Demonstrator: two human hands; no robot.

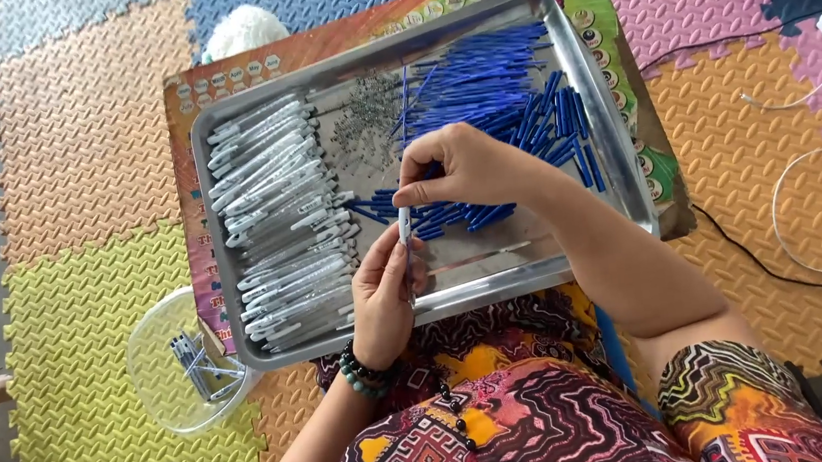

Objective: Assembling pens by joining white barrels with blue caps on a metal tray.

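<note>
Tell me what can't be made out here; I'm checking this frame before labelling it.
Head view only:
- Pen part between left hand and right hand: mostly covered by fingers.
- Small grey pieces in metal tray: too small to identify.
- Clear bowl: contents blurred.
- White cables: cut off by the right edge.

Colourful printed board under metal tray; rectangular, orange-green border.

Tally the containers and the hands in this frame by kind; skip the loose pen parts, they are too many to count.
Metal tray: 1
Clear plastic bowl: 1
Hands, left hand and right hand, both on one white pen barrel: 2
Total: 4

White barrels and blue refills in the tray are too crowded to count.
</note>
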